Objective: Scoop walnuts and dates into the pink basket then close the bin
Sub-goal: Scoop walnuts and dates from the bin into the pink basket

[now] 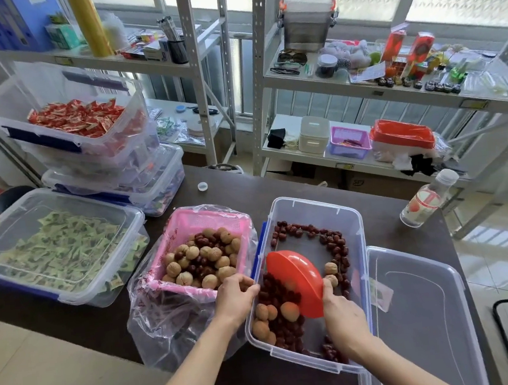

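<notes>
On the dark table (97, 321), centre of my view, sits the clear bin (313, 214) with its top off; its lid (421, 309) lies flat just beside it on the right, touching the bin's rim. Right hand (342, 314) reaches into the bin from the near side, fingers curled round the lower edge of the red scoop (296, 282), thumb up along its side. Scoop is tilted, its rounded back toward me, so I cannot tell what it carries. Dates (330, 240) ring the far and right walls of the bin and pile near the left wall, under and beside the scoop; several walnuts (273, 314) lie in the near-left corner, just left of the gripping hand, and two more sit right of the scoop. Left hand (237, 297) rests at the near-right corner of the pink basket (187, 223), fingers bent over its rim where it meets the bin's left edge; whether it pinches the rim or the liner, I cannot tell. Basket stands just left of the bin, lined with a loose clear plastic bag (163, 330), and is well filled with walnuts and dates mixed. Further left, a closed clear box of green packets (54, 247); behind it, stacked boxes, the top one holding red packets (75, 118). A water bottle (426, 202) stands far right, well apart.
</notes>
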